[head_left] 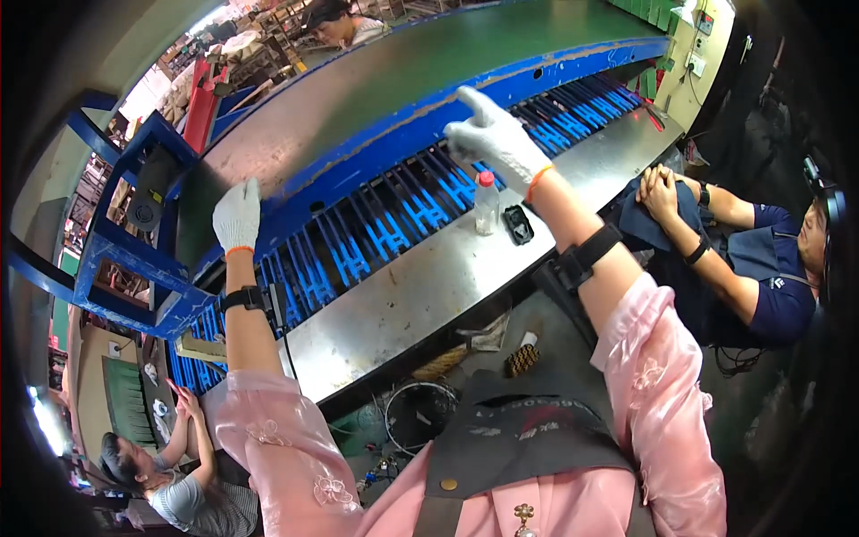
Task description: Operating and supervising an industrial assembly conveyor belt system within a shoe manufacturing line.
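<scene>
My left hand point(237, 215), in a white knit glove with an orange cuff edge, is over the near left end of a long green conveyor belt point(376, 107). Its fingers are bent together, and nothing shows in them. Farther right, my right hand point(494, 141) in a matching glove is raised over the belt's blue side frame point(385, 148). The index finger stretches out while the others curl, and that hand holds nothing. Below my right wrist, a clear bottle with a red cap point(486, 204) stands beside a small black tray-like piece point(517, 225) on a metal ledge point(394, 309).
Rows of blue metal bars point(367, 246) run under the belt frame. A blue frame with a motor point(154, 201) stands at the left. One person point(743, 259) sits at the right with clasped hands; another point(192, 483) is at the lower left, and a third point(344, 25) beyond the belt.
</scene>
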A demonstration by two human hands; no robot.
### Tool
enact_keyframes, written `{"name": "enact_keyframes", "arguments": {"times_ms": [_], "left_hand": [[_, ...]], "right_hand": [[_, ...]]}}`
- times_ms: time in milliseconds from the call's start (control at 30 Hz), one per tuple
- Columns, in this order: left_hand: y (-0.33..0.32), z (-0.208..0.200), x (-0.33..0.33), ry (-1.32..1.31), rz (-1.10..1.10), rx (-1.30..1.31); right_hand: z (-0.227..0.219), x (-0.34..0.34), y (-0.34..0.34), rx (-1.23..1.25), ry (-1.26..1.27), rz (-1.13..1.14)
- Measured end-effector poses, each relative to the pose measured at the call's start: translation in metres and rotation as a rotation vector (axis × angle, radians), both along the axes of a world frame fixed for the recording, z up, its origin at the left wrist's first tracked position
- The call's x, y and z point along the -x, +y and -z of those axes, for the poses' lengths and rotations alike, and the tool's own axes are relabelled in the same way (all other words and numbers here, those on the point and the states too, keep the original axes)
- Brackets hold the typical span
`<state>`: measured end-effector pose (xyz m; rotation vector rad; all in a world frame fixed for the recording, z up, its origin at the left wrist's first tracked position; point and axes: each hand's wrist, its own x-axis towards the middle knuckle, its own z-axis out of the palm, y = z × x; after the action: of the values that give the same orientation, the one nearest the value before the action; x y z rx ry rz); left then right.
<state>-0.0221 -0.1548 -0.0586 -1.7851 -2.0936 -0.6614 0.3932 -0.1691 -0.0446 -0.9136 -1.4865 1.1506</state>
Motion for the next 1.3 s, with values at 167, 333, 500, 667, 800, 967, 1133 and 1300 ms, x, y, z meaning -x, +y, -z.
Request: {"name": "enact_keyframes", "arguments": {"times_ms": [167, 333, 500, 667, 800, 967, 1133, 1300], "left_hand": [[-0.005, 0.001, -0.017, 0.037, 0.016, -0.025], [0.000, 0.003, 0.000, 0.014, -0.017, 0.020], [0.006, -0.001, -0.021, 0.022, -0.012, 0.002], [0.016, 0.019, 0.013, 0.074, 0.056, -0.080], [-0.006, 0.022, 0.024, 0.189, 0.034, -0.112], [0.000, 0.015, -0.010, 0.374, 0.130, -0.160], [0.024, 0.013, -0.019, -0.498, 0.054, -0.412], [0.083, -0.065, -0.149, -0.466, 0.462, -0.101]], "right_hand": [[0.011, 0.026, 0.007, -0.061, -0.056, 0.006], [0.018, 0.048, 0.008, -0.005, -0.178, 0.017], [0.019, 0.024, 0.016, 0.012, -0.194, 0.057], [0.026, 0.014, 0.040, -0.064, -0.301, 0.327], [0.039, 0.009, -0.008, -0.092, -0.352, 0.112], [0.147, -0.068, -0.080, -0.126, -0.520, -0.051], [0.270, -0.139, -0.138, 0.474, -0.512, -0.100], [0.350, -0.207, -0.148, 0.521, -0.804, 0.147]]}}
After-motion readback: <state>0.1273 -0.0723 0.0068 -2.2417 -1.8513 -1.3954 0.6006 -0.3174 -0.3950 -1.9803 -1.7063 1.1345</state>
